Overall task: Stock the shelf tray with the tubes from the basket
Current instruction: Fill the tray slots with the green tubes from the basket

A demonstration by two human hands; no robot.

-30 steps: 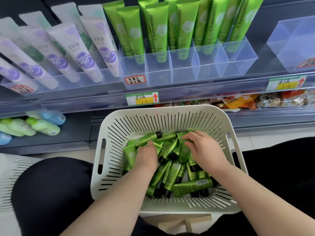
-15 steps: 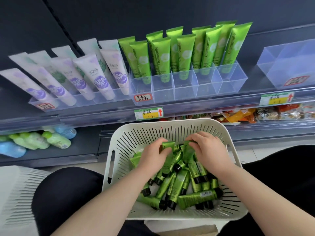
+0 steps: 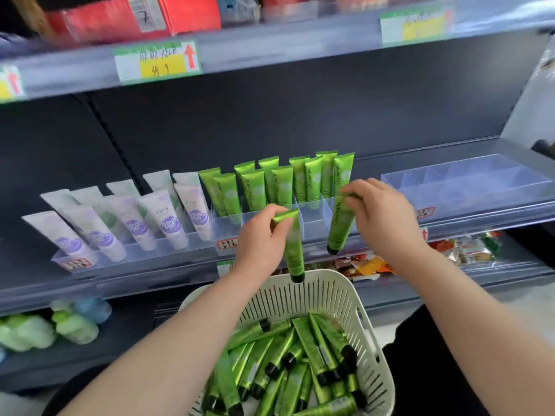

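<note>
1. Left hand (image 3: 261,235) pinches the left tube (image 3: 293,250) by its crimp, right hand (image 3: 381,214) the right tube (image 3: 338,229); both tubes hang just before the tray (image 3: 313,226).
2. Caps point down, probably so each tube drops upright into an empty front cell.
3. Ten stocked tubes (image 3: 282,184) stand in the tray's rear.
4. Basket (image 3: 330,295) below the tray: pile (image 3: 288,361), too tangled to count.

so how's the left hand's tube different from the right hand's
The left tube hangs nearly upright; the right tube slants, cap toward the left. The left tube's cap reaches the basket rim; the right tube's hangs higher, at the shelf edge. Chamomile lettering shows on the right tube, not the left tube. Both are green, cap down, pinched at the crimped end.
</note>
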